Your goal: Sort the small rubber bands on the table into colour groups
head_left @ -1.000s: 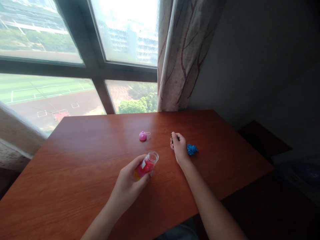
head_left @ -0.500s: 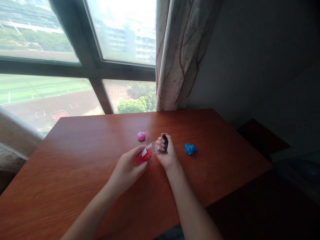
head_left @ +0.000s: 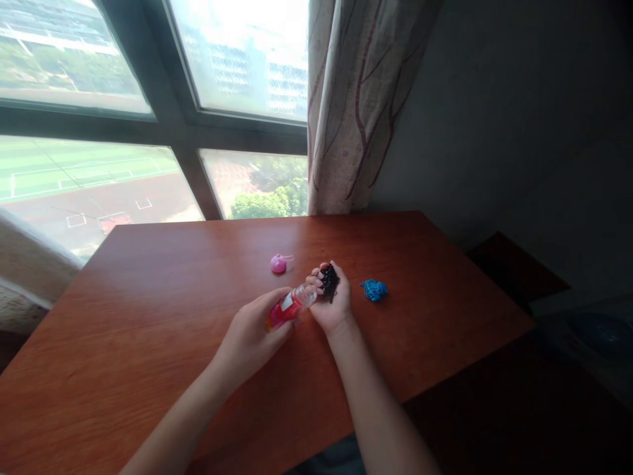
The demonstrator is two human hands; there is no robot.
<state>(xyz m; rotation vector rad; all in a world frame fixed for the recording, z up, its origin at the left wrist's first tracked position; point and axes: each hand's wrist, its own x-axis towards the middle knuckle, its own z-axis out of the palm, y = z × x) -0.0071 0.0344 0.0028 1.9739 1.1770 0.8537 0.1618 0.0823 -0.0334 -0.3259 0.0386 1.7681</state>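
Note:
My left hand (head_left: 257, 323) is wrapped round a small clear bottle (head_left: 291, 307) with red, pink and orange stuff inside. The bottle is tilted, its uncapped mouth turned to the right and up against the fingers of my right hand (head_left: 335, 313). Cupped palm up, my right hand holds a clump of thin black loops that look like rubber bands (head_left: 329, 282), its fingers curled along one side. Right of that hand lies a tangled blue clump of similar bands (head_left: 374, 290). Beyond the bottle a pink cap (head_left: 279, 264) with a thin loop rests on the table.
The brown wooden table (head_left: 163, 343) reaches to a window (head_left: 182, 132) at the back. A patterned curtain (head_left: 346, 119) hangs at the back edge, and a dark wall (head_left: 484, 132) stands on the right.
My right hand's fingers have loosened, so more of the black clump shows in the palm. The bottle's mouth is slightly further right. The view has tipped a little.

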